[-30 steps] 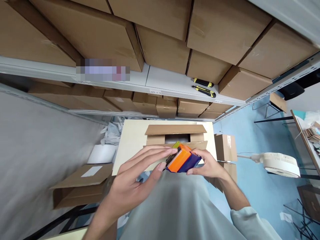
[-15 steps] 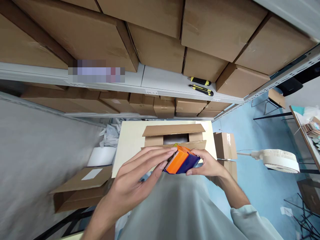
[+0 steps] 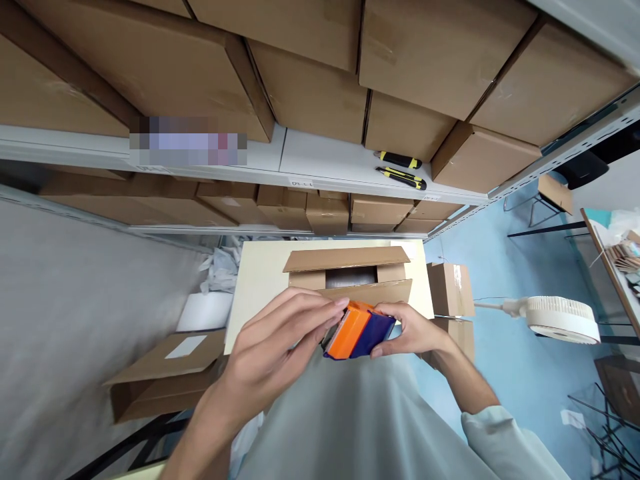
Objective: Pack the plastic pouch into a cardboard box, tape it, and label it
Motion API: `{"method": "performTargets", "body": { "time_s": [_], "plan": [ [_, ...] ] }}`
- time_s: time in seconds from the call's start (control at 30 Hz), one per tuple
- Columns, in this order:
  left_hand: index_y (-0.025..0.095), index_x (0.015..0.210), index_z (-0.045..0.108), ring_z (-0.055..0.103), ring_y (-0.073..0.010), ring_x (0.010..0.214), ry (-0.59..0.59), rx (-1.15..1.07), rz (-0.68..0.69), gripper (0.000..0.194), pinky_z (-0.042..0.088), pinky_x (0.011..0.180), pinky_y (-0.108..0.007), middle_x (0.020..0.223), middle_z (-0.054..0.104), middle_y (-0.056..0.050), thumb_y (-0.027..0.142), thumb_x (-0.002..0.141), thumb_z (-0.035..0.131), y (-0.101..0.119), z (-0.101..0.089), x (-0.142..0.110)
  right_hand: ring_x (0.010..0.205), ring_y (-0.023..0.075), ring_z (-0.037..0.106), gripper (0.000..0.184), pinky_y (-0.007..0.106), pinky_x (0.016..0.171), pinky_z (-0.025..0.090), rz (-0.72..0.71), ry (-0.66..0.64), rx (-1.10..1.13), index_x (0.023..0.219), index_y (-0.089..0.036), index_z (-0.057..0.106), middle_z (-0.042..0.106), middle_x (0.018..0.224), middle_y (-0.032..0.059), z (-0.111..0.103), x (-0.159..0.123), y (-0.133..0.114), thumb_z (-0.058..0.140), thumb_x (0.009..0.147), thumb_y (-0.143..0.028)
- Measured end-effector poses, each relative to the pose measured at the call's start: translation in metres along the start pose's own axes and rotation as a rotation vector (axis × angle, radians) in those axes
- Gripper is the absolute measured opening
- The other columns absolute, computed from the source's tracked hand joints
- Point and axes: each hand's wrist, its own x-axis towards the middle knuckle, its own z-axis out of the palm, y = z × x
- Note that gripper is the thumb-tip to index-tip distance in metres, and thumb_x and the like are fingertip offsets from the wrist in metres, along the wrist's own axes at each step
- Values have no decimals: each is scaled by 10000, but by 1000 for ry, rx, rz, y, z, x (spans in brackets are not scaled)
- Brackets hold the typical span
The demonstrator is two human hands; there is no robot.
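Head view, looking down past a pale grey-green shirt front. Left hand closed around the left end of an orange and dark blue box, fingers curled over its top edge, thumb below. Right hand gripping the box's right end, fingertips on the dark blue side, a pale sleeve at the forearm. Box held between both hands in the air, tilted, orange face up, just in front of the chest and over the near edge of a cream worktop.

On the worktop, just beyond the held box, an open cardboard carton, flaps spread front and back, dark inside, contents too dim to tell. Left of the worktop, crumpled white paper and a white foam sheet; nearer and lower, another brown carton with a white label. Right of the worktop, two small cartons stacked on the blue floor, and further right a white round fan on a stand.

Behind, a white metal shelf packed with large brown cartons above and a row of smaller ones below. Two yellow and black utility knives lying side by side on a bare stretch of the shelf. A blurred label on the shelf edge, unreadable.
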Motion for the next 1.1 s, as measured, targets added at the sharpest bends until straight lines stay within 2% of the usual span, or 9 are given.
{"method": "performTargets", "body": {
  "time_s": [0.2,0.33,0.43,0.57,0.7,0.87,0.97,1.03,1.1],
  "plan": [
    [340,1516,643,760,-200,914,11,90,12,610,633,805,-342,1092,797,-58,20,997,624,0,0,-6,730,152,602,510,281,699,541,6,-23,69,887,-194,709,685,810,-30,0,0,0,951,746,-621],
    [352,1548,621,740,-180,909,72,115,1,688,620,788,-315,1102,779,-55,-18,968,651,-4,3,-10,740,158,614,537,285,705,543,26,-25,128,892,-195,710,694,815,-25,-1,-3,-1,960,723,-639],
    [372,1542,629,725,-162,921,107,39,-44,716,619,795,-298,1105,762,-48,-41,958,660,-7,5,-11,747,160,622,554,282,698,537,41,-23,158,909,-192,716,697,820,-22,-2,-5,-2,957,719,-654],
    [386,1532,640,723,-168,941,117,-172,-220,626,644,810,-313,1072,745,-39,37,1013,631,-7,7,-11,733,150,608,535,269,678,524,26,-44,150,903,-186,708,682,811,-27,-3,-3,-7,950,743,-635],
    [371,1525,655,753,-201,966,78,-435,-409,497,670,814,-352,1160,765,-81,165,1089,535,-4,7,-17,714,140,578,474,261,674,501,-4,-39,23,903,-197,700,653,795,-46,-6,1,-14,951,769,-576],
    [296,1523,653,768,-251,962,175,-657,-534,456,680,791,-409,1324,735,-165,370,1125,443,-7,3,-33,731,152,585,386,272,687,504,-30,-62,-107,946,-219,720,679,838,-43,-8,8,-24,931,815,-515],
    [244,1445,683,754,-231,902,215,-649,-650,443,667,752,-369,1241,743,-164,454,1063,604,-12,-3,-45,767,169,614,360,291,714,525,-25,-74,-173,988,-230,733,717,896,-28,-7,11,-32,906,846,-511],
    [209,1251,745,730,-205,812,193,-599,-777,384,641,685,-318,1061,756,-123,480,978,738,-14,-8,-51,770,174,611,375,295,709,518,-14,-83,-243,978,-229,723,718,891,-22,-6,14,-36,899,850,-534],
    [203,1032,751,685,-175,704,142,-546,-921,332,596,599,-275,895,728,-69,509,911,797,-14,-13,-55,764,173,595,404,294,704,500,1,-91,-315,949,-224,703,703,869,-21,-4,17,-40,902,843,-560]
  ]
}}
